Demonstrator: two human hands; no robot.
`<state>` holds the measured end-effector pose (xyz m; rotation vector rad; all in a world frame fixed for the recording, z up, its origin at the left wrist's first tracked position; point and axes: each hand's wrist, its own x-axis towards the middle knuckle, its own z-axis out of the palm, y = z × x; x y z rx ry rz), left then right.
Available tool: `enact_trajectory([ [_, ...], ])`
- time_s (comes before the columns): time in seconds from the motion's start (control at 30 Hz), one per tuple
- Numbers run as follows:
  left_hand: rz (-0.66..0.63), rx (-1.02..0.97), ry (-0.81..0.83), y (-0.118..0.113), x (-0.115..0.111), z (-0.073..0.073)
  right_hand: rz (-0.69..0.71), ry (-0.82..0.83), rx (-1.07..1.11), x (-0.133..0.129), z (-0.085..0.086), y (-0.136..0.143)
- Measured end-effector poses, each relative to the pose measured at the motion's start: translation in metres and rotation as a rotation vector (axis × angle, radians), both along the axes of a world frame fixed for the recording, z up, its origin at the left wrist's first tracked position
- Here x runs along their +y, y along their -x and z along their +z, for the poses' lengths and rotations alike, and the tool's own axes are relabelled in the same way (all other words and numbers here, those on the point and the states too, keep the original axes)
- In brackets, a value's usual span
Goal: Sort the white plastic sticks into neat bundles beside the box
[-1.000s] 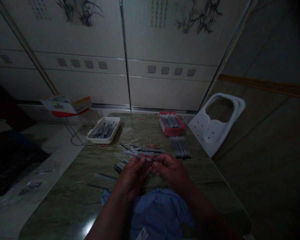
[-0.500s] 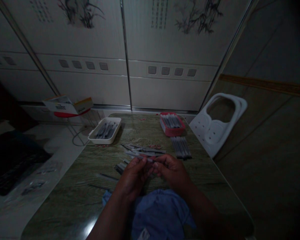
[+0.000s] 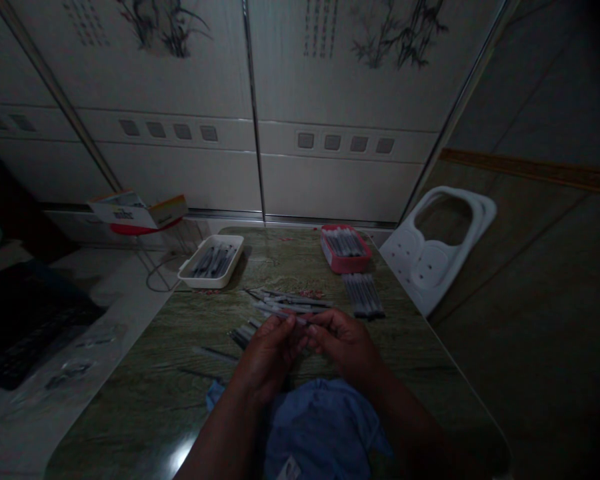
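Observation:
Both hands meet over the middle of the table. My left hand (image 3: 273, 347) is closed on a pen (image 3: 296, 320) with a pale, see-through barrel. At the pen's right end, my right hand (image 3: 343, 340) pinches it between thumb and fingers; the exact grip there is partly hidden. Just beyond the hands lies a loose pile of pens (image 3: 290, 301). More pens (image 3: 241, 335) lie left of my left hand, partly covered by it. A single pen (image 3: 217, 355) and a thin dark rod (image 3: 197, 373) rest farther left.
A white tray (image 3: 185, 275) of pens stands back left, a pink basket (image 3: 353, 265) of pens back right. Pens in a row (image 3: 364, 295) lie before the basket. Blue cloth (image 3: 325, 427) is bunched at the near edge. A white folding chair (image 3: 430, 260) stands right.
Hardly anything differs. My hands stay together on the pen with at most a slight finger shift, and the view has moved very slightly.

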<state>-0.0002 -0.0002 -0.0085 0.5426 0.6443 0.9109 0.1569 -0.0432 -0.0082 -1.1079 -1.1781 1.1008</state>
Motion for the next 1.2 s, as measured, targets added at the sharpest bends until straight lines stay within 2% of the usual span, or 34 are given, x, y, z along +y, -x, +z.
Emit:
enact_trajectory([
  [0.37,-0.020,-0.022,-0.007,-0.0007,-0.0012,0.0014,-0.024,-0.001,0.000,-0.0010,-0.0003,0.0019],
  [0.53,0.019,-0.007,0.017,-0.0018,-0.0004,-0.0009,-0.077,0.012,-0.027,0.0003,-0.0039,0.0010],
  [0.77,0.055,-0.012,-0.010,-0.0052,-0.0015,-0.0001,-0.134,0.024,-0.229,-0.0014,-0.0036,-0.0011],
  [0.93,0.025,-0.024,-0.084,-0.0067,-0.0030,-0.0013,-0.139,0.023,-0.361,-0.0040,-0.0011,-0.0037],
  [1.2,0.041,-0.025,-0.080,-0.0072,-0.0025,-0.0022,-0.061,0.084,-0.236,-0.0011,-0.0010,-0.0047],
])
